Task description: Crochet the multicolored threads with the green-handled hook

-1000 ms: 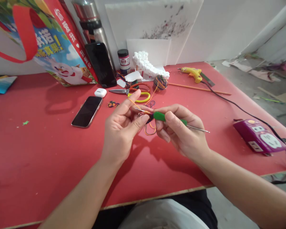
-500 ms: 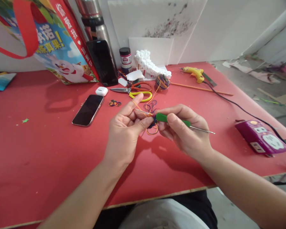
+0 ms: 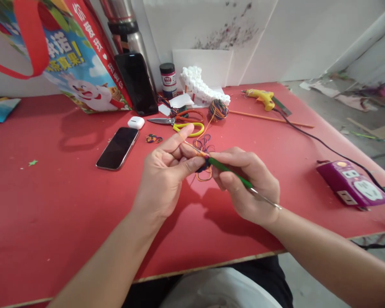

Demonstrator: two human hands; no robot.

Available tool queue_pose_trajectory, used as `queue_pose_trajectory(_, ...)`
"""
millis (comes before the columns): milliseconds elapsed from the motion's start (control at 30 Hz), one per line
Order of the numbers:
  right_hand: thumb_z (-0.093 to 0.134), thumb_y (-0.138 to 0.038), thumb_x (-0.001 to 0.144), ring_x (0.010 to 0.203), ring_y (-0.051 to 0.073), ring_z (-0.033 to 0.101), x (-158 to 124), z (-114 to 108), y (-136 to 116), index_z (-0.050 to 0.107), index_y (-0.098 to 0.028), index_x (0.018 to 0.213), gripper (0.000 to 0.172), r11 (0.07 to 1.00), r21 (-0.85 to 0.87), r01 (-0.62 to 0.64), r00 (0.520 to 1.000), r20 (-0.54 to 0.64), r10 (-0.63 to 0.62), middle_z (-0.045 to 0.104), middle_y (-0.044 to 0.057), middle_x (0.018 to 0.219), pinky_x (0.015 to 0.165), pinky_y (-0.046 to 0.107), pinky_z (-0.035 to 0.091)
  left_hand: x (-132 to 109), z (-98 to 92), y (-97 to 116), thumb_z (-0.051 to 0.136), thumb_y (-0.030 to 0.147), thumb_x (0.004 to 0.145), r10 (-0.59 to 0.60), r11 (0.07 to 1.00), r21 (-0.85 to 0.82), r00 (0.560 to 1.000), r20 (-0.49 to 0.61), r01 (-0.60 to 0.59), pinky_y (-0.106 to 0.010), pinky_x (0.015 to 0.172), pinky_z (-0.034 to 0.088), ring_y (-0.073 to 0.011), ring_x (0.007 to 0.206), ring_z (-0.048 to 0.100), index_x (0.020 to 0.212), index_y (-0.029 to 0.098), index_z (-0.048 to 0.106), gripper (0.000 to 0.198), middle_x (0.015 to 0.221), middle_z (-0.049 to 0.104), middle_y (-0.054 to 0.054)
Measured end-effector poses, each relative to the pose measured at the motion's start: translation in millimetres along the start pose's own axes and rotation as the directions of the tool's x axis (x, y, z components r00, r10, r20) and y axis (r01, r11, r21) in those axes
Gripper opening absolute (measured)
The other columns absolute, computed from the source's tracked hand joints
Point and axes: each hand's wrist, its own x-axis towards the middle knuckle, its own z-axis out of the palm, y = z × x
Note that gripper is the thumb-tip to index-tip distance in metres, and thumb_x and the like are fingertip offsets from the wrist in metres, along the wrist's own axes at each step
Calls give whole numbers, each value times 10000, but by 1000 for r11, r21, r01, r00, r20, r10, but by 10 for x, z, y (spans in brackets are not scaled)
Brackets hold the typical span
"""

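My right hand [image 3: 247, 184] grips a green-handled crochet hook [image 3: 231, 171], its metal end sticking out past the wrist to the lower right. My left hand [image 3: 167, 171] pinches a small dark crocheted piece [image 3: 202, 166] between thumb and fingers, with multicoloured yarn [image 3: 205, 143] running over the raised index finger. The hook's tip meets that piece between the two hands. The yarn leads back to a small yarn ball [image 3: 217, 109] on the red table [image 3: 67, 201].
Scissors with yellow and orange handles [image 3: 182, 124], a phone [image 3: 117, 148], a white earbud case [image 3: 136, 122], a printed bag [image 3: 67, 55], a second phone [image 3: 136, 83] propped upright, a jar [image 3: 168, 80], a yellow glue gun [image 3: 259, 97], a thin stick [image 3: 269, 119] and a purple power strip [image 3: 353, 186] lie around.
My right hand has turned, swinging the hook's metal end down toward the wrist. The left index finger has stayed raised with the yarn over it.
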Motion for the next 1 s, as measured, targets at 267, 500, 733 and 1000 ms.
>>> queue_pose_trajectory(267, 696, -372, 1077, 657, 140, 603, 30, -34, -91, 766, -260, 1185, 171, 979, 102, -176, 982, -44, 182, 701, 22, 853, 600, 305, 532, 8, -54, 49, 1043, 131, 607, 29, 998, 54, 1000, 9, -29, -190, 745, 579, -81, 719, 678, 1102, 184, 870, 527, 726, 732, 39)
queue_pose_trajectory(500, 738, -352, 1055, 642, 137, 628, 40, -62, -98, 795, -260, 1184, 168, 937, 213, -276, 955, -53, 293, 732, 29, 853, 542, 282, 517, 38, -88, 76, 1010, 107, 629, 49, 993, 104, 999, 5, -50, -254, 801, 580, -115, 743, 679, 1093, 203, 859, 497, 747, 706, 42)
queue_pose_trajectory(733, 744, -283, 1050, 633, 131, 612, 68, -102, -106, 830, -281, 1185, 160, 938, 222, -266, 958, -46, 283, 736, 26, 832, 558, 285, 520, 43, -94, 79, 1008, 126, 638, 83, 983, 166, 997, -12, -79, -269, 802, 588, -131, 766, 695, 1138, 204, 856, 528, 748, 716, 34)
queue_pose_trajectory(1000, 823, -404, 980, 646, 183, 627, 141, -211, -133, 875, -271, 1054, 161, 938, 123, -325, 938, -86, 337, 739, 57, 806, 564, 343, 529, 53, -119, 81, 984, 103, 675, 121, 972, 201, 993, 1, -118, -253, 750, 562, -118, 730, 664, 1126, 216, 873, 478, 735, 716, 29)
